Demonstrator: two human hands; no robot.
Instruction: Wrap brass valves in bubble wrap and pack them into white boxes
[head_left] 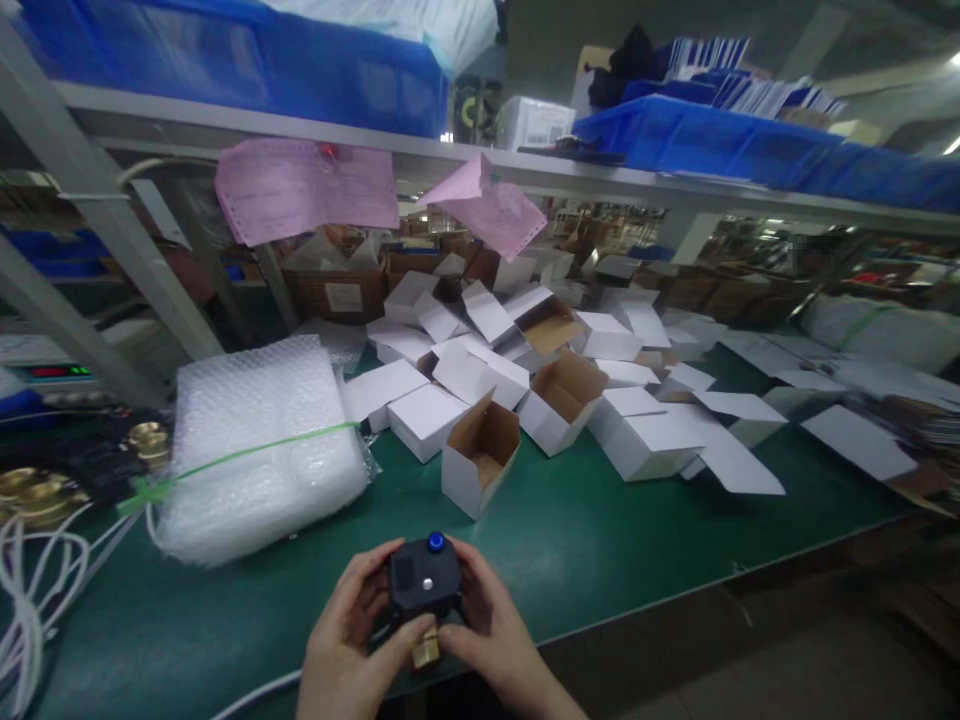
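Observation:
Between my two hands is a black boxy device [425,578] with a blue round knob [436,541] at its top edge and a small silver button on its face. A brass fitting [426,648] sticks out from its lower side, towards me. My left hand [360,625] wraps the device's left side, thumb near the brass fitting. On the other side my right hand [487,620] grips it, its thumb also close to the brass. A white cable [259,692] runs along the table below my left hand. Just beyond the device stands an open white box [480,465] with a brown inside.
Many white cartons [427,415], some open, lie piled across the green table [555,560]. Bubble wrap [262,450] tied with green string sits at left, beside brass parts [41,495] and coiled white cable [26,620]. Blue bins [705,135] and pink papers [307,190] are on the shelf overhead.

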